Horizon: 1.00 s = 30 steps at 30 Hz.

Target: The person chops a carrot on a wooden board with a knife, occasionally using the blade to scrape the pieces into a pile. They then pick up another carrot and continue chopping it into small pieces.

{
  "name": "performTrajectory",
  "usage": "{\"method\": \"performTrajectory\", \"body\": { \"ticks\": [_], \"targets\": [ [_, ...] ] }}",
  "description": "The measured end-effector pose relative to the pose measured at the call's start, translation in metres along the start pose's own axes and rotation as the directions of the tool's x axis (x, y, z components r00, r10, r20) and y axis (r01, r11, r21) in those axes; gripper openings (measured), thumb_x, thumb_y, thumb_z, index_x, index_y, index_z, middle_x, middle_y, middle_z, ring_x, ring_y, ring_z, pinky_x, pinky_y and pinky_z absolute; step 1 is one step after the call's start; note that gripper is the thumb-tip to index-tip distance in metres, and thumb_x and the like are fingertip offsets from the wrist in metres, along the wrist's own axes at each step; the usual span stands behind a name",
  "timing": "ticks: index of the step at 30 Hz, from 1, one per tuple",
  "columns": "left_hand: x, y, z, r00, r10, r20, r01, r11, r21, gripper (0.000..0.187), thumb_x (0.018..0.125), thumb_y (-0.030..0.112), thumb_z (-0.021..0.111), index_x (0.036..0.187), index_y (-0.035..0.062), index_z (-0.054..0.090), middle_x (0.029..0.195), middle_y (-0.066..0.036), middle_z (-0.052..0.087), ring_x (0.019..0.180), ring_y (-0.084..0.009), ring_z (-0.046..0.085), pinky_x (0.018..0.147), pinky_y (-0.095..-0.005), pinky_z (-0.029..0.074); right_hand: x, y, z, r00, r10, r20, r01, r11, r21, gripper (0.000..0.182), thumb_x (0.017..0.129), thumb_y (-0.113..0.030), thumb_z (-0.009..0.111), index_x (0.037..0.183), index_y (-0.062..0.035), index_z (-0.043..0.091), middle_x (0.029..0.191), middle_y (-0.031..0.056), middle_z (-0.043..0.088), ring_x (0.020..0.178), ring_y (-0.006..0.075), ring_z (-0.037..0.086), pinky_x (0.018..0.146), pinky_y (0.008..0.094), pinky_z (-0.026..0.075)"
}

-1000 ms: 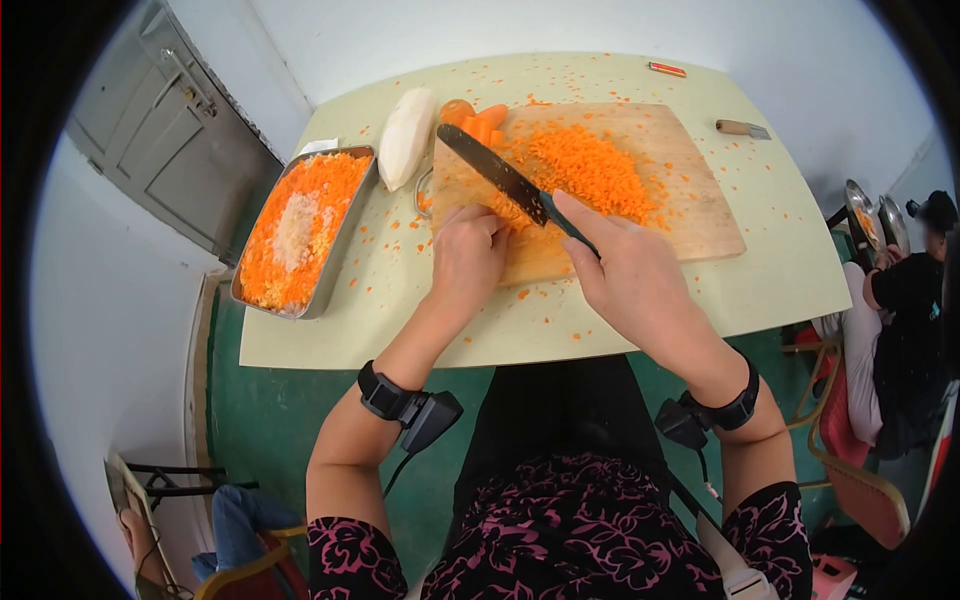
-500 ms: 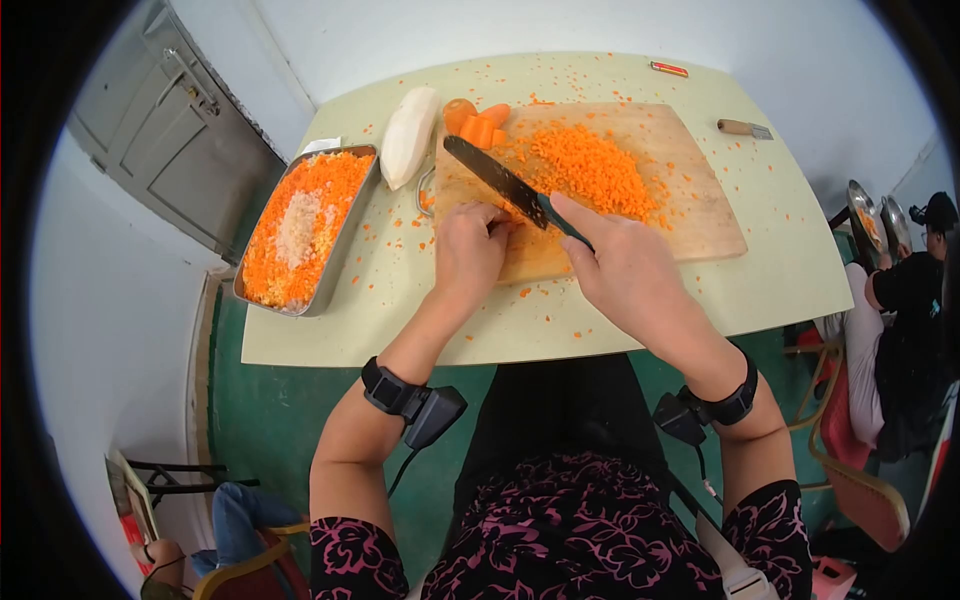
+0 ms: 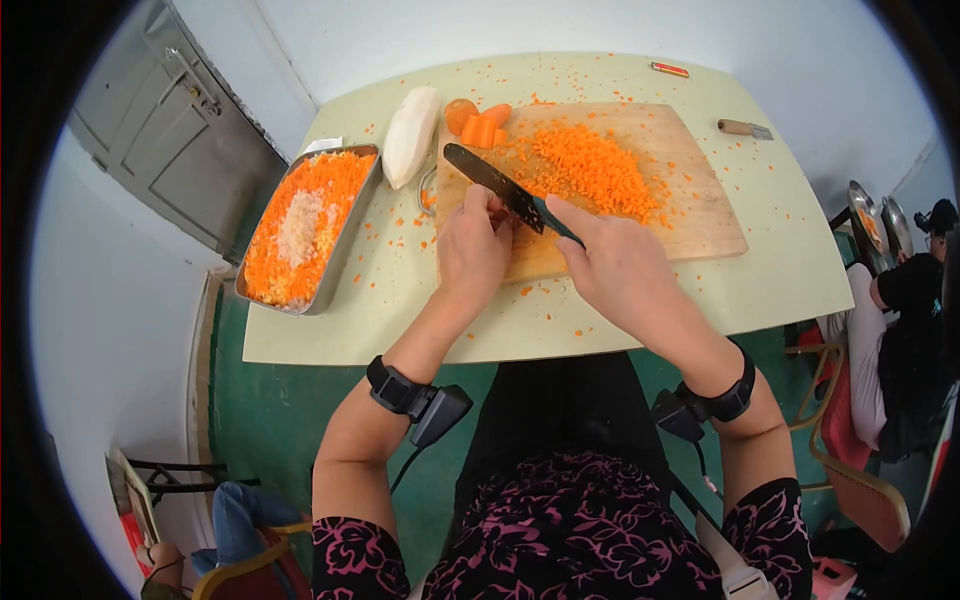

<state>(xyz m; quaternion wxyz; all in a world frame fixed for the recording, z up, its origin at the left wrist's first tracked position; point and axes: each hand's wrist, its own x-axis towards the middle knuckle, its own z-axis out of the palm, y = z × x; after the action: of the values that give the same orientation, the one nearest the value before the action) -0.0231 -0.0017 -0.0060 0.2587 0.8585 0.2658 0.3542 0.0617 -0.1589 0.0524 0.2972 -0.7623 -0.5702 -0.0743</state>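
Note:
My right hand (image 3: 622, 258) is closed round the dark green handle of a kitchen knife (image 3: 490, 182). Its dark blade points up and left over the wooden cutting board (image 3: 690, 225), with orange bits stuck to it. Curled fingers of my left hand (image 3: 474, 245) are at the blade's near side, above the board's left part; what they grip is hidden. Beyond the blade lies a heap of diced carrot (image 3: 595, 170). Thick carrot pieces (image 3: 480, 130) rest at the board's far left corner.
Left of the board, a peeled white radish (image 3: 410, 140) lies near a metal tray (image 3: 334, 262) full of chopped carrot and paler bits. A wooden-handled tool (image 3: 744, 129) and a small red packet (image 3: 669, 69) are at the far right. Other people sit at both sides.
My left hand has moved slightly up the board, its fingers now higher against the blade. The knife has shifted a little down and left in my right hand.

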Motion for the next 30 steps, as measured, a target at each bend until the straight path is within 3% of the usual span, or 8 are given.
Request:
{"method": "performTrajectory", "body": {
  "ticks": [2,8,11,14,17,20,26,30],
  "targets": [
    [-0.001,-0.001,-0.003,1.0,0.005,0.019,-0.005,1.0,0.004,0.02,0.074,-0.001,0.062,0.093,0.0011,0.057,0.078,-0.014,0.064,0.074,-0.0318,0.061,0.065,-0.0399,0.049,0.004,0.0,-0.005,1.0,0.017,0.007,-0.017,0.999,0.049,0.035,0.085,-0.014,0.057,0.118,-0.0023,0.056,0.069,0.0184,0.062,0.064,0.0336,0.062,0.06,0.044,0.049],
    [-0.006,-0.01,-0.015,0.99,-0.137,0.045,0.144,0.957,-0.252,0.017,0.074,0.002,0.065,0.091,0.0008,0.062,0.085,-0.014,0.066,0.072,-0.03,0.06,0.068,-0.0375,0.049,0.003,-0.007,-0.024,0.999,0.054,0.0,-0.054,0.995,0.086,0.035,0.086,-0.014,0.057,0.119,-0.0022,0.056,0.069,0.018,0.062,0.067,0.0333,0.062,0.061,0.0432,0.049],
    [-0.011,-0.011,-0.02,0.998,-0.042,0.057,0.044,0.998,-0.039,0.018,0.072,0.006,0.069,0.089,0.0004,0.067,0.085,-0.013,0.066,0.078,-0.0286,0.059,0.072,-0.0373,0.048,-0.003,0.003,-0.005,1.0,-0.013,0.007,0.013,1.0,-0.026,0.036,0.086,-0.013,0.057,0.12,-0.002,0.056,0.07,0.0178,0.061,0.067,0.0331,0.062,0.06,0.0427,0.048],
    [-0.014,-0.001,-0.025,0.986,0.159,0.049,-0.164,0.979,0.122,0.017,0.072,0.009,0.072,0.086,-0.001,0.069,0.086,-0.012,0.066,0.081,-0.0248,0.06,0.073,-0.0327,0.048,0.0,0.001,-0.008,1.0,0.008,0.016,-0.008,1.0,0.008,0.036,0.086,-0.013,0.056,0.12,-0.0016,0.055,0.069,0.0176,0.061,0.066,0.0331,0.061,0.06,0.0425,0.048],
    [-0.017,0.004,-0.025,0.991,0.117,0.064,-0.122,0.989,0.089,0.021,0.07,0.01,0.073,0.086,-0.0019,0.068,0.084,-0.013,0.065,0.086,-0.0283,0.057,0.077,-0.0354,0.046,0.002,-0.005,-0.016,0.997,0.075,-0.008,-0.074,0.996,0.048,0.037,0.083,-0.01,0.059,0.12,-0.0051,0.057,0.072,0.0172,0.062,0.068,0.0341,0.06,0.062,0.0417,0.048],
    [-0.015,0.001,-0.023,0.978,0.197,0.066,-0.203,0.973,0.108,0.021,0.07,0.007,0.07,0.087,-0.0038,0.067,0.083,-0.014,0.064,0.085,-0.03,0.056,0.075,-0.0376,0.047,-0.001,0.002,-0.002,0.999,0.035,0.012,-0.035,0.999,-0.037,0.036,0.083,-0.01,0.059,0.119,-0.0045,0.057,0.072,0.0173,0.062,0.068,0.034,0.06,0.061,0.0419,0.047],
    [0.003,-0.008,-0.016,0.966,0.253,0.056,-0.259,0.946,0.197,0.011,0.073,0.005,0.067,0.083,-0.0016,0.068,0.078,-0.015,0.062,0.078,-0.0323,0.057,0.07,-0.0394,0.047,0.003,-0.001,-0.007,0.994,0.071,0.08,-0.071,0.997,-0.012,0.037,0.083,-0.01,0.059,0.12,-0.0041,0.057,0.073,0.0181,0.062,0.069,0.0338,0.061,0.061,0.0421,0.047],
    [0.006,-0.012,-0.011,0.96,0.279,0.028,-0.28,0.94,0.194,0.009,0.073,0.004,0.066,0.08,-0.0012,0.068,0.076,-0.015,0.061,0.076,-0.0325,0.057,0.069,-0.0402,0.047,0.002,-0.001,-0.007,0.999,0.032,-0.005,-0.032,0.999,0.025,0.036,0.084,-0.01,0.058,0.119,-0.003,0.057,0.071,0.0184,0.061,0.067,0.0336,0.061,0.059,0.0422,0.048]
  ]
}}
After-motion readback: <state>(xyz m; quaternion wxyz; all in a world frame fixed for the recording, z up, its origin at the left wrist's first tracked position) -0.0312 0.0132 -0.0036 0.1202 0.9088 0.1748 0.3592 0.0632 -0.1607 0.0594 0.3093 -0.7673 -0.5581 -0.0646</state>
